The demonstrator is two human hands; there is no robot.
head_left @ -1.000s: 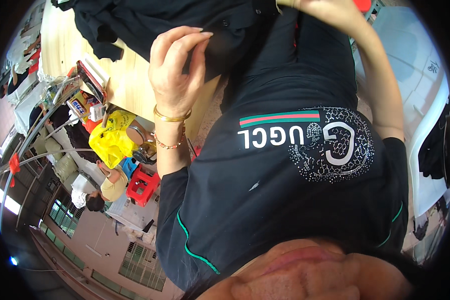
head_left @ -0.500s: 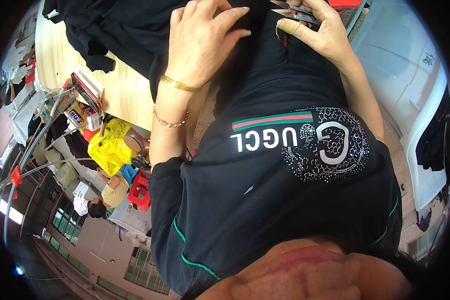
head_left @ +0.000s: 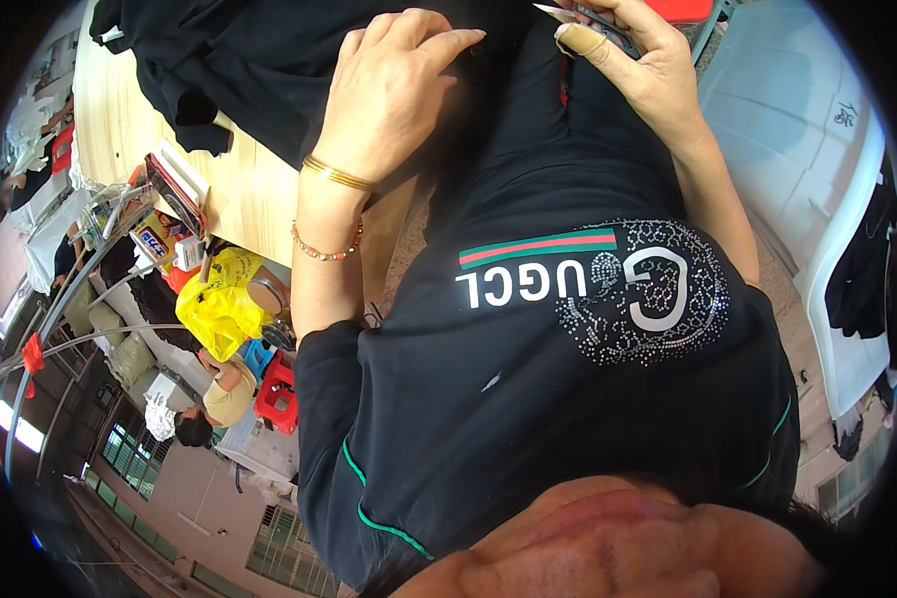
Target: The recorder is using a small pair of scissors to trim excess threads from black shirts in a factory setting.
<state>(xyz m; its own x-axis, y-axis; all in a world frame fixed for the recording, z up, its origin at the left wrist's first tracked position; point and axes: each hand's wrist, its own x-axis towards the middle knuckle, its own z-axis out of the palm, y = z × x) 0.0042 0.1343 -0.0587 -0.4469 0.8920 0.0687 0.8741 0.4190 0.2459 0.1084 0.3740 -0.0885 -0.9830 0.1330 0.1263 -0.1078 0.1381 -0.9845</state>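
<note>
My left hand (head_left: 394, 95), with gold bangles and a beaded bracelet at its wrist, reaches over black cloth (head_left: 259, 70) heaped on the table. Its index finger stretches out to the right and the other fingers bend beneath; no object shows in it. To the right, at the upper edge, my right hand (head_left: 653, 70) is closed around small thread snips (head_left: 608, 28), their pointed blade aimed left. A tan covering (head_left: 580, 40) wraps its thumb tip. Part of the snips is hidden by the fingers. Dark cloth lies below both hands.
A pale wooden table (head_left: 254, 194) extends on the left, with a yellow plastic bag (head_left: 219, 304) beside it. A red stool (head_left: 277, 397) and another person (head_left: 227, 394) are farther left. On the right stands a large whitish bin (head_left: 782, 110).
My left hand has shifted slightly left and down, its thumb drawn in. My right hand has moved a little, and the snips now sit nearer the upper edge.
</note>
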